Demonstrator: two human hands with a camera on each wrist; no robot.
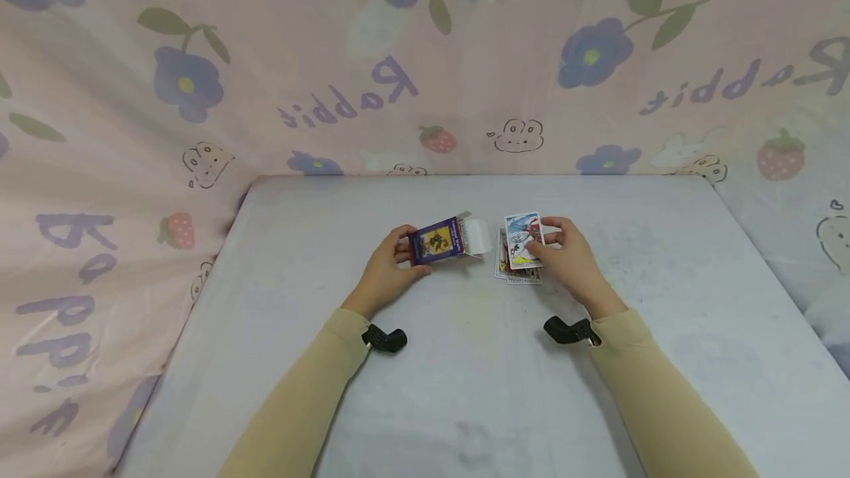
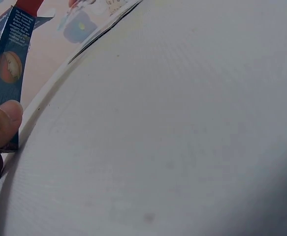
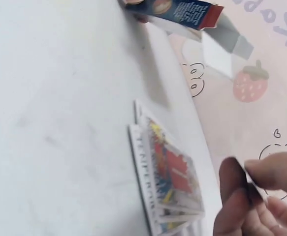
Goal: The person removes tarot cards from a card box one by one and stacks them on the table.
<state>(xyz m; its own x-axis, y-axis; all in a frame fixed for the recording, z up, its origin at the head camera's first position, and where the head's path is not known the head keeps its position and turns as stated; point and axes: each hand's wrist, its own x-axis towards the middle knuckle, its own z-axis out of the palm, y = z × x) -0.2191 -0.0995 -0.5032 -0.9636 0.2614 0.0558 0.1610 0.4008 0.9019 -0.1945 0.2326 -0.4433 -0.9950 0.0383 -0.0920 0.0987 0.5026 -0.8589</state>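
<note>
My left hand [image 1: 387,271] grips a purple tarot card box [image 1: 434,243] by its left end, thumb below and fingers behind. The box is tilted, and its white flap [image 1: 477,236] stands open toward the right. Between thumb and fingers, my right hand [image 1: 572,260] pinches a tarot card [image 1: 522,231] with its picture side up. Below that card lies a small, uneven pile of tarot cards [image 3: 175,167], with "Temperance" legible on one edge. In the right wrist view the pinched card is hardly visible. The box's inside cannot be seen.
A white-covered table [image 1: 465,389] spreads beneath both hands. Behind it and at the sides hangs a pink cloth [image 1: 491,57] with flowers, rabbits and strawberries. A black wrist camera [image 1: 387,339] juts inward from the left sleeve, another [image 1: 567,330] from the right.
</note>
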